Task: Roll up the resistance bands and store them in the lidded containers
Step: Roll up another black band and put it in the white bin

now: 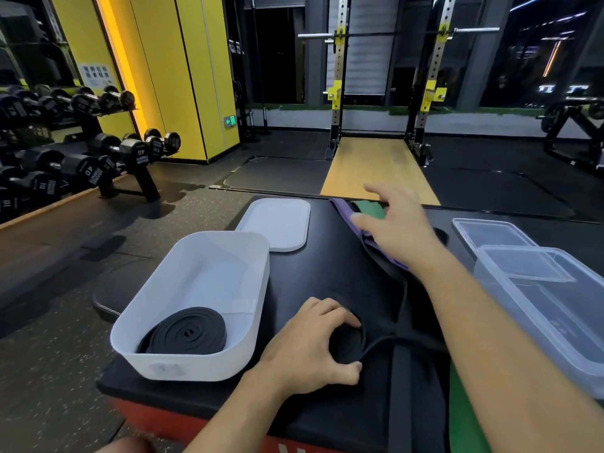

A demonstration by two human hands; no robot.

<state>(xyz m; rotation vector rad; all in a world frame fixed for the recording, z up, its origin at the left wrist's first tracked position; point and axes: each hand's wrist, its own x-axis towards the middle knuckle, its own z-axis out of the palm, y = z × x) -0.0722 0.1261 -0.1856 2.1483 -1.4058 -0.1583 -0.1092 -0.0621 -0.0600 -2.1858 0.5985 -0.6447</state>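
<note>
My left hand (310,341) curls round a partly rolled black resistance band (348,346) on the black padded box top (313,263); its loose tail runs off toward me. My right hand (395,223) hovers open, fingers spread, over a purple band (346,212) and a green band (371,209) at the far edge. A white container (248,276) at the left holds one rolled black band (186,335). Its white lid (277,223) lies behind it. A clear plastic container (555,308) stands at the right with its clear lid (490,233) behind.
A green strip (464,416) hangs at the near right edge of the box. Dumbbell racks (81,158) stand at the left, a squat rack (385,93) with a wooden platform ahead. Rubber gym floor surrounds the box.
</note>
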